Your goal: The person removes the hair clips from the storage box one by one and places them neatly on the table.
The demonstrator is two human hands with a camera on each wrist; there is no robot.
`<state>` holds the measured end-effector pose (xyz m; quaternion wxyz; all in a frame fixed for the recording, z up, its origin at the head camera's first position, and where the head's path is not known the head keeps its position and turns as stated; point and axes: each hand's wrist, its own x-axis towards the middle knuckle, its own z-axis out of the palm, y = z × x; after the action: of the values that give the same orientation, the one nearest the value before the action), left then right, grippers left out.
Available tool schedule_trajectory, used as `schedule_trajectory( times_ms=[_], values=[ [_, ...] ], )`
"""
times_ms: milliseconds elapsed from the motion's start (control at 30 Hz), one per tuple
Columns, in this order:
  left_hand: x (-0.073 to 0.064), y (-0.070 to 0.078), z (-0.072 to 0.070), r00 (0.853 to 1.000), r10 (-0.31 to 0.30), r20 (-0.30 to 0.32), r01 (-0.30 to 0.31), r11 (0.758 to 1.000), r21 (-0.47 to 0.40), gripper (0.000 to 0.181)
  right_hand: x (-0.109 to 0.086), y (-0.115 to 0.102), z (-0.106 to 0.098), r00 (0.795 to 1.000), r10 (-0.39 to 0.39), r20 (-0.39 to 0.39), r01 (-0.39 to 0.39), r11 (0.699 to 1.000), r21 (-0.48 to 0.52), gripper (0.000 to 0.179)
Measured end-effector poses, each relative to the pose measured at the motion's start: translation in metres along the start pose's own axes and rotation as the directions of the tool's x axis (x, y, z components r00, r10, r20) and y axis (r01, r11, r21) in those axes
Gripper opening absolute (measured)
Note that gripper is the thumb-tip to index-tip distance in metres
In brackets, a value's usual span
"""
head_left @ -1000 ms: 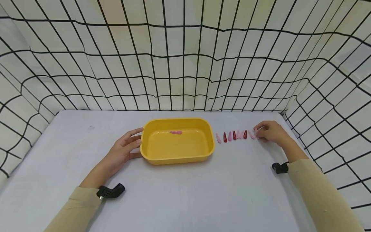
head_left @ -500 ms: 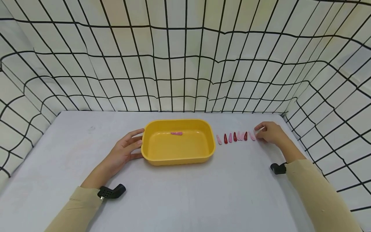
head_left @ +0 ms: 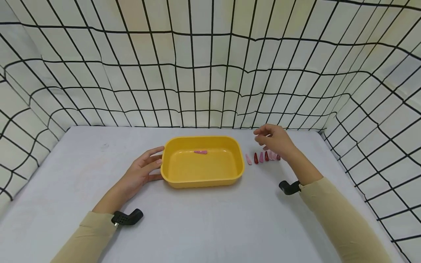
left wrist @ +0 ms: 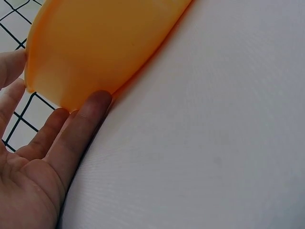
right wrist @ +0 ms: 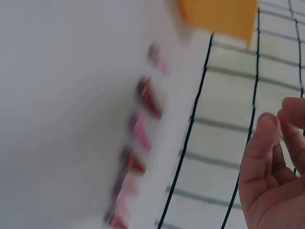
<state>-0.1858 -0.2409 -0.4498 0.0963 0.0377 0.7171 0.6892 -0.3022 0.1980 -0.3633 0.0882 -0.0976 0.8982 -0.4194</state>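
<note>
My left hand [head_left: 140,169] lies against the left end of a yellow plastic tray [head_left: 202,181], relaxed fingers touching its outer wall. The left wrist view shows those fingertips on the tray wall [left wrist: 105,43]. Inside the tray is one pink hair clip [head_left: 200,152]. Right of it, a row of pink and red snap hair clips lies on the table, with a light pink clip [head_left: 248,159] nearest the tray and a red clip [head_left: 255,158] beside it. Above the row, my right hand [head_left: 274,140] pinches a pale hair clip between thumb and index finger; the fingers hide it now.
A white-covered table [head_left: 210,223] carries everything. Black wire grid [head_left: 210,78] with white sheeting behind it rises along the back and both sides. A black wrist device [head_left: 126,217] sits at the left sleeve, another black wrist device [head_left: 289,187] at the right.
My right hand has lifted from the right end of the clip row and moved left toward the tray, now covering that end of the row. The left hand and tray stay put.
</note>
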Motion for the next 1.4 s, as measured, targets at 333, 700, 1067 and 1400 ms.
schedule_trajectory(
  times_ms=[333, 700, 1067, 1400],
  values=[
    [0.000, -0.001, -0.001, 1.000, 0.015, 0.016, -0.015, 1.000, -0.011, 0.056, 0.007, -0.050, 0.043, 0.983, 0.006, 0.184, -0.072, 0.931, 0.357, 0.030],
    [0.000, -0.001, 0.000, 1.000, 0.010, 0.010, -0.010, 1.000, -0.011, 0.057, 0.012, -0.066, 0.091, 0.934, -0.029, 0.357, -0.147, 0.877, 0.456, 0.037],
    [0.001, 0.000, 0.000, 1.000, 0.012, 0.010, -0.012, 1.000, -0.012, 0.057, 0.021, -0.068, 0.118, 0.913, 0.021, 0.407, -0.220, 0.865, 0.451, 0.037],
    [0.000, 0.001, 0.000, 1.000, 0.006, 0.009, -0.006, 1.000, -0.011, 0.058, 0.027, -0.067, 0.130, 0.875, 0.063, 0.480, -0.271, 0.886, 0.378, 0.037]
  ],
)
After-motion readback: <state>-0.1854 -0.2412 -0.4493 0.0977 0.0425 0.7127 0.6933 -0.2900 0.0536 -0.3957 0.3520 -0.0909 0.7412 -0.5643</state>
